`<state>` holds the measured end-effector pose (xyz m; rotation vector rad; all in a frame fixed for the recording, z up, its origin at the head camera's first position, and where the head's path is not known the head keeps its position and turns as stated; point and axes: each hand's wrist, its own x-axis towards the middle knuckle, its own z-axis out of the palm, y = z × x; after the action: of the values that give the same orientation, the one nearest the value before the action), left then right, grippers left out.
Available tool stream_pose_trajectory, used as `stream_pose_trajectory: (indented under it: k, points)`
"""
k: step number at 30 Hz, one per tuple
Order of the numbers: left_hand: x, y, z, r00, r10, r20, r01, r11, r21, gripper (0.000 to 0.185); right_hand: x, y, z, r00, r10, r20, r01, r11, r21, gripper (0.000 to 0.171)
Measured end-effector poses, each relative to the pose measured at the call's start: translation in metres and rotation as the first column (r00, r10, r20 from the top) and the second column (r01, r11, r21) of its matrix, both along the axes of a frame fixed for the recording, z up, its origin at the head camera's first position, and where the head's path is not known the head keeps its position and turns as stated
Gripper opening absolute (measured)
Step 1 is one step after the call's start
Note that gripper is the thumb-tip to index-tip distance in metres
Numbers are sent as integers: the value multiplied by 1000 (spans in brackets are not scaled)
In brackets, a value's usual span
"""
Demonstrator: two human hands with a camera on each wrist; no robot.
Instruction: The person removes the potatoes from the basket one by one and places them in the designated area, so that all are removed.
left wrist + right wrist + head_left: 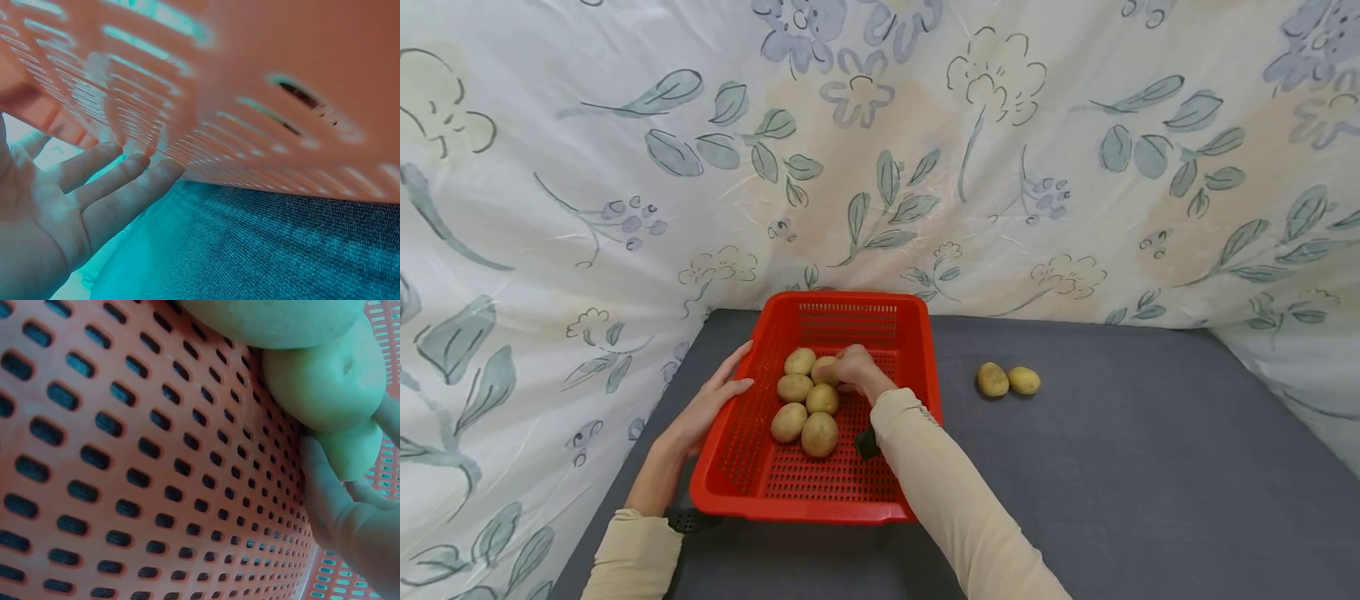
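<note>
A red, rectangular plastic basket [820,508] with slotted walls and a perforated base stands open side up on a dark grey worktop [1120,467]. Inside, toward its left, six pale yellow, rounded potatoes [820,434] lie clustered in roughly three pairs. Right of the basket, a browner potato [992,380] sits beside a yellow oval potato [1025,381].
</note>
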<state>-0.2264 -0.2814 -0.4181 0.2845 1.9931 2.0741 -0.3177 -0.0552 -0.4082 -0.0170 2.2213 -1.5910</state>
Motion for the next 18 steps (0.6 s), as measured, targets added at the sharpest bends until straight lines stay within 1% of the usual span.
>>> stream_pose_trajectory:
  k: [2, 5, 9, 11, 15, 16, 18]
  points:
    - [0, 0, 0, 1000, 4, 0, -4, 1000, -4, 65, 0, -1, 0, 1000, 5, -10, -5, 1000, 17, 31]
    - [0, 0, 0, 1000, 5, -1, -5, 1000, -6, 65, -1, -2, -1, 1000, 12, -22, -11, 998, 68, 35]
    - [1, 0, 0, 1000, 5, -3, -5, 1000, -8, 65, -4, -5, -3, 999, 14, -31, -10, 991, 134, 36]
    - [1, 0, 0, 1000, 6, -3, -6, 1000, -9, 65, -5, -6, -3, 999, 9, -39, -3, 987, 158, 34]
    - [1, 0, 1, 1000, 5, -2, -5, 1000, -8, 65, -5, -6, -3, 997, -13, -73, 26, 983, 182, 25]
    - [1, 1, 1, 1000, 5, -2, -5, 1000, -7, 65, -5, -6, -3, 997, -20, -80, 35, 983, 179, 28]
    - [1, 1, 1, 1000, 6, -1, -6, 1000, -4, 65, -5, -6, -3, 996, -35, -87, 49, 986, 160, 39]
